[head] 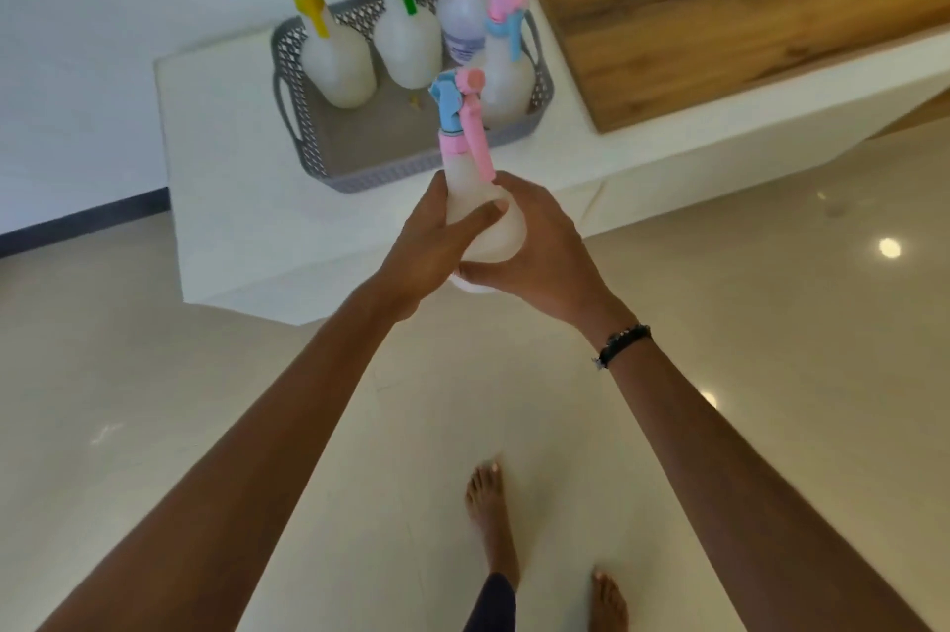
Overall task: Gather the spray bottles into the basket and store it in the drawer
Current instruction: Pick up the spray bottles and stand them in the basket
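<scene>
A grey lattice basket (329, 168) stands on a white low cabinet (231, 230). Several spray bottles stand upright in it: one with a yellow trigger (334, 60), one with a green trigger (408, 45), a tall one with a yellow collar (462, 19), and one with a pink and blue head (506, 76). Both my hands hold another white bottle with a pink and blue spray head (465, 127) upright in the air, just in front of the basket's near rim. My left hand (432, 245) grips its left side. My right hand (540, 251) wraps its right side and base.
A wooden top (719, 14) runs along the white cabinet to the right. A white wall with a dark skirting (82, 220) is on the left. Glossy pale floor tiles lie below, with the person's bare feet (488, 518) on them.
</scene>
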`<state>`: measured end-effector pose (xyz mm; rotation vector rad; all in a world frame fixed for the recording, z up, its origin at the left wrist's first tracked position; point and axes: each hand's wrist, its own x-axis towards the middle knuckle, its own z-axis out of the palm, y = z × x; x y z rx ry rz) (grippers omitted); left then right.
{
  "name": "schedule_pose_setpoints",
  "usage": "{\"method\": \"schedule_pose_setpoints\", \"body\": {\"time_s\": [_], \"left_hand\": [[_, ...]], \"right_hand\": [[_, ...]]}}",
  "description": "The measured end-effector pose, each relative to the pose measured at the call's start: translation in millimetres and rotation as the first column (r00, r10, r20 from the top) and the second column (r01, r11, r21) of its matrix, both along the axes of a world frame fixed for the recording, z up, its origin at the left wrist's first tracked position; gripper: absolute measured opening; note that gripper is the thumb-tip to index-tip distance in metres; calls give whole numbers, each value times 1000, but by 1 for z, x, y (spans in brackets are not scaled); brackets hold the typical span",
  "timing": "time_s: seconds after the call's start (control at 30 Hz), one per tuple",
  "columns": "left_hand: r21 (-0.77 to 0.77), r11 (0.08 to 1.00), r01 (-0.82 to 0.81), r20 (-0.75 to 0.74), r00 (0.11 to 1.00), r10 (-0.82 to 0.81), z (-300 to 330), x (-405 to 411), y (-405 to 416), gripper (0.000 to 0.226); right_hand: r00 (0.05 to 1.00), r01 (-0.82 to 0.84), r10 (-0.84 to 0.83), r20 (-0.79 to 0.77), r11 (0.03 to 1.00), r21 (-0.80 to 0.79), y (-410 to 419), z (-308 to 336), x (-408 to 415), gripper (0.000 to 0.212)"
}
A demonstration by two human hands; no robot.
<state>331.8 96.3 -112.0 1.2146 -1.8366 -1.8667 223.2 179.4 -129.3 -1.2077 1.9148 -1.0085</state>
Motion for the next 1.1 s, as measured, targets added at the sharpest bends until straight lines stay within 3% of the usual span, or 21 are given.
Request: {"method": "schedule_pose_setpoints", "body": {"time_s": [0.2,0.33,0.53,0.83,1.1], "left_hand": [[-90,985,-149,-118,983,138,22,-9,-65,38],[-121,970,-209,-115,974,195,21,-20,-105,46],[-93,950,-298,-82,953,291,-9,-38,-143,50],[-27,957,-289,72,954,290,-60,-66,-178,53],[-27,968,-251,92,963,252,-79,-64,-193,56]], "right_hand": [[995,19,-39,-94,980,-198,-75,9,-1,88],[997,-8,-16,-78,954,-301,-122,1,-11,74],[992,-28,-7,-128,963,-269,-176,-29,-28,56],[981,-7,-27,-194,985,-173,-204,-70,-45,52],[984,51,-80,-162,984,-173,-208,-81,-45,52]]}}
